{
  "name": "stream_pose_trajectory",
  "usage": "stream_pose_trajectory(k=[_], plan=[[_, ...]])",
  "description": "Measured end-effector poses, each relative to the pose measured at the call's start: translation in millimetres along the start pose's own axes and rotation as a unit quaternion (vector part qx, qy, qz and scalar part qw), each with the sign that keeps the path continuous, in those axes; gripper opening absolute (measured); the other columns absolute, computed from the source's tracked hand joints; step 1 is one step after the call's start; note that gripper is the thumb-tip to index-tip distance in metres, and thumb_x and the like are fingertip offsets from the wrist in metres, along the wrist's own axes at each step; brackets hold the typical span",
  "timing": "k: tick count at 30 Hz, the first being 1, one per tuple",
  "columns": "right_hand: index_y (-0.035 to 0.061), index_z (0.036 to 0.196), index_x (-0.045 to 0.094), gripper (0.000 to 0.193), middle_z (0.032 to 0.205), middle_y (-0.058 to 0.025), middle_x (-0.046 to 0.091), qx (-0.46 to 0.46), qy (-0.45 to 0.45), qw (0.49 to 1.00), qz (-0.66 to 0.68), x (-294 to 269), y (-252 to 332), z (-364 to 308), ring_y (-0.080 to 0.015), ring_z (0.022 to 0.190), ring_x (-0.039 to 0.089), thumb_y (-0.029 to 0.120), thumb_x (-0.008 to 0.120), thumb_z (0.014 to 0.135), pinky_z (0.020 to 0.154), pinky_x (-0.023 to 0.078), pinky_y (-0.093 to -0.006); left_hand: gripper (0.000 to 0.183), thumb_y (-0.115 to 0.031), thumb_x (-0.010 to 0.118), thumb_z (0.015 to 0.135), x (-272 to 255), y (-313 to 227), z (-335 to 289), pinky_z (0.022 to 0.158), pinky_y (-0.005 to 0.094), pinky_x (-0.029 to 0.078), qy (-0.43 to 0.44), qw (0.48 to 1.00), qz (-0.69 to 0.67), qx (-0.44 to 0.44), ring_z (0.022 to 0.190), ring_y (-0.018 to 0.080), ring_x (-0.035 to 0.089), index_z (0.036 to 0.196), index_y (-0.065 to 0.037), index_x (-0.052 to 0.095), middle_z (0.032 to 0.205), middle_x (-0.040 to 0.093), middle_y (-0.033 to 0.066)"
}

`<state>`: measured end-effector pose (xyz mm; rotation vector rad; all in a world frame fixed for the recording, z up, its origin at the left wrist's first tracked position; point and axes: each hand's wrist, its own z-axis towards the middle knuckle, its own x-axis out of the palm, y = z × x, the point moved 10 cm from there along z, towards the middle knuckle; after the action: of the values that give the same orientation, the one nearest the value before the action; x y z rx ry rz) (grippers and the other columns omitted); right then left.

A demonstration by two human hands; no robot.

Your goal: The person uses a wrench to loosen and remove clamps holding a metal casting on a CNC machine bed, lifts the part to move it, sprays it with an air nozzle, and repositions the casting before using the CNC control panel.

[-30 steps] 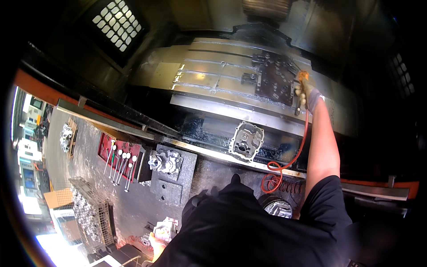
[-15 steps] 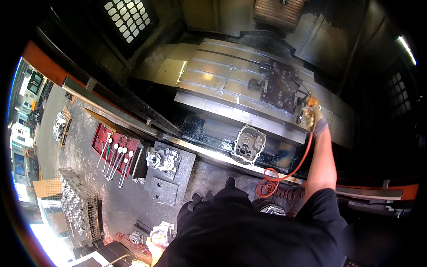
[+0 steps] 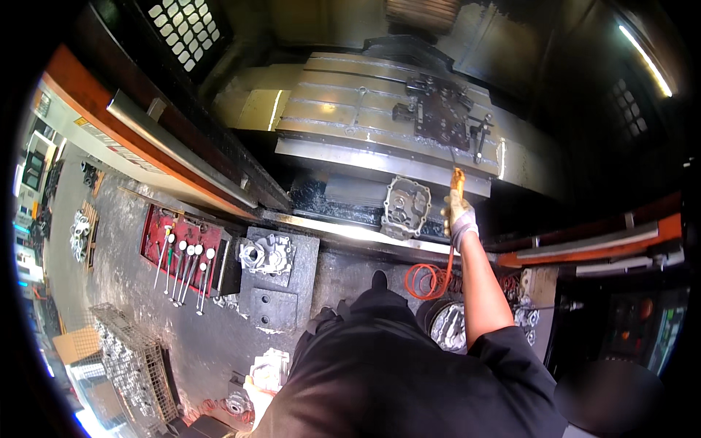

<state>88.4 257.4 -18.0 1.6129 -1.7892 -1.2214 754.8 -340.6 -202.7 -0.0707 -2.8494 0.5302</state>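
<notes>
Slotted machine table (image 3: 328, 93) spans 12 o'clock, bearing a dark fixture plate (image 3: 442, 120) between 1 and 2. Near the centre, toward 3 o'clock, the gloved right hand (image 3: 458, 212) has its fingers wrapped around an orange blow gun (image 3: 458, 179), just beside an open silver housing (image 3: 407, 206); a red hose (image 3: 407, 281) coils at 4. At 7, the left hand (image 3: 257, 396) touches a pale casting (image 3: 270, 370); whether its fingers grip, I cannot tell. Red tray (image 3: 151, 232) at 9.
</notes>
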Motion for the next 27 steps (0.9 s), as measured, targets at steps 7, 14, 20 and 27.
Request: stream_pose_trajectory(k=[7, 14, 20, 27], plan=[[0.0097, 0.115, 0.066, 0.058, 0.07, -0.0031, 0.059, -0.035, -0.059, 0.998, 0.001, -23, -48, -85, -0.0121, 0.039, 0.047, 0.065, 0.054, 0.1, 0.032, 0.037, -0.0293, 0.058, -0.051, 0.039, 0.098, 2, -40, 38, 0.091, 0.0533, 0.054, 0.028, 0.998, 0.048, -0.025, 0.108, 0.0351, 0.066, 0.129, -0.008, 0.062, 0.123, 0.068, 0.0136], [0.0139, 0.113, 0.063, 0.051, 0.066, -0.0011, 0.059, 0.0, -0.075, 0.995, 0.063, -26, -76, -125, -0.0128, 0.039, 0.046, 0.062, 0.054, 0.101, 0.032, 0.036, -0.0305, 0.057, -0.05, 0.04, 0.098, 8, -62, 52, 0.09, 0.0528, 0.054, 0.04, 0.994, 0.09, -0.039, 0.107, 0.0347, 0.066, 0.129, -0.008, 0.062, 0.122, 0.068, 0.0133], [0.015, 0.114, 0.063, 0.049, 0.067, 0.0001, 0.059, 0.04, -0.11, 0.988, 0.096, -65, -86, -114, -0.0123, 0.039, 0.044, 0.062, 0.055, 0.101, 0.034, 0.036, -0.0298, 0.055, -0.049, 0.041, 0.098, 30, -66, 48, 0.09, 0.0524, 0.054, 0.046, 0.991, 0.123, -0.034, 0.107, 0.0343, 0.066, 0.128, -0.009, 0.062, 0.121, 0.068, 0.013], [0.0123, 0.111, 0.063, 0.051, 0.069, -0.0015, 0.06, 0.022, -0.085, 0.993, 0.078, -96, -60, -70, -0.012, 0.04, 0.046, 0.062, 0.054, 0.101, 0.033, 0.037, -0.0299, 0.054, -0.048, 0.041, 0.097, 65, -49, 34, 0.089, 0.0519, 0.054, 0.05, 0.989, 0.139, -0.01, 0.106, 0.0339, 0.066, 0.128, -0.009, 0.062, 0.121, 0.068, 0.0127]])
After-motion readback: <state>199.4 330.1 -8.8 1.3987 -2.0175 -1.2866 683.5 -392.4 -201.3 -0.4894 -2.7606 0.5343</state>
